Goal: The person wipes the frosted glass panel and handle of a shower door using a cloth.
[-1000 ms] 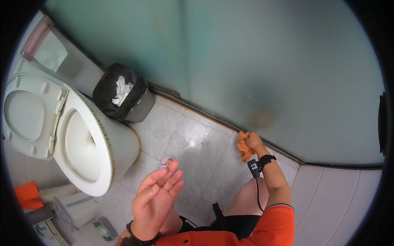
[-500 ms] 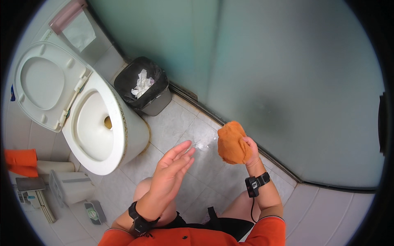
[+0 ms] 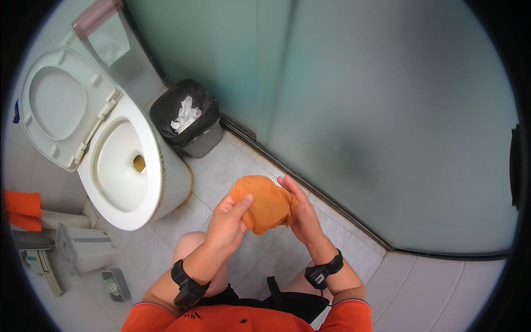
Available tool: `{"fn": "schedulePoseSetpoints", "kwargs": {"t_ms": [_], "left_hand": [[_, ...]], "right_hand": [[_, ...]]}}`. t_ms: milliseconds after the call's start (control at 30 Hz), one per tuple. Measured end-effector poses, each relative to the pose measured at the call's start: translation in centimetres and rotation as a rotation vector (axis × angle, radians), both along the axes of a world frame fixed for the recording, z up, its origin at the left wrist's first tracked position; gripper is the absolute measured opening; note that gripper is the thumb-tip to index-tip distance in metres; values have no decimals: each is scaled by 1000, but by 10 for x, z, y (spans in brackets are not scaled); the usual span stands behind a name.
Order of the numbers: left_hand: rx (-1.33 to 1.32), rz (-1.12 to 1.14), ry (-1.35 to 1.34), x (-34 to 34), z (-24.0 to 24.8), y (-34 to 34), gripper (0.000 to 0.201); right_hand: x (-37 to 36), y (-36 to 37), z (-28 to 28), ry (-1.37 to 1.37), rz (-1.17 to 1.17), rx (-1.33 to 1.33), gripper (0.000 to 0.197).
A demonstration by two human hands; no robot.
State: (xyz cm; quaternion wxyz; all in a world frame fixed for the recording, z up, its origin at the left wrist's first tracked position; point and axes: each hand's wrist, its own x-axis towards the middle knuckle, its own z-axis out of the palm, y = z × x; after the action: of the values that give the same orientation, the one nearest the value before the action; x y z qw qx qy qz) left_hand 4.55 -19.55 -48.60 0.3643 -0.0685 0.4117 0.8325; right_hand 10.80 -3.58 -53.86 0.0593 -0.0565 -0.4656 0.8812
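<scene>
A folded orange cloth (image 3: pixel 264 203) is held between my two hands over the tiled floor. My left hand (image 3: pixel 225 224) grips its left side, thumb lying on top and the other fingers hidden beneath. Against the bunched right edge of the cloth is my right hand (image 3: pixel 304 217); its upper fingers point away from me, and part of its grip is hidden by the fabric. Each wrist wears a black strapped device.
To the left stands a white toilet (image 3: pixel 123 171) with its lid raised. A grey bin (image 3: pixel 204 141) with a black liner holds crumpled paper. A frosted glass partition (image 3: pixel 398 127) fills the right. A white container (image 3: pixel 86 247) and a small grey box (image 3: pixel 115 285) sit at lower left.
The cloth has moved left, from my right hand alone to between both hands. My left hand, earlier empty with fingers spread, has taken hold of it.
</scene>
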Motion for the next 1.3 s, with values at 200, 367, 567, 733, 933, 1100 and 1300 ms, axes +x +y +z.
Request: {"fn": "schedulePoseSetpoints", "kwargs": {"t_ms": [200, 367, 567, 733, 933, 1100, 1300], "left_hand": [[-21, -219, -99, 9, 4, 1, 36], [-63, -215, 16, 7, 22, -11, 35], [-87, -218, 52, 1, 22, -12, 32], [-76, -223, 36, -3, 20, -8, 32], [-79, -202, 52, -4, 22, -13, 32], [-41, -208, 42, -6, 22, -10, 30], [-27, -219, 18, -6, 22, -4, 28]], "right_hand": [[10, 17, 22, 57, -140, 929, 36], [12, 93, 87, 255, -939, 1791, 31], [-32, 107, 41, 176, -1089, 1988, 32], [-15, 123, -104, -97, -508, 2243, 31], [-23, 110, 19, 77, -804, 2141, 31], [-9, 129, 99, 260, -1428, 1818, 43], [21, 140, -71, -38, -594, 2254, 25]]}}
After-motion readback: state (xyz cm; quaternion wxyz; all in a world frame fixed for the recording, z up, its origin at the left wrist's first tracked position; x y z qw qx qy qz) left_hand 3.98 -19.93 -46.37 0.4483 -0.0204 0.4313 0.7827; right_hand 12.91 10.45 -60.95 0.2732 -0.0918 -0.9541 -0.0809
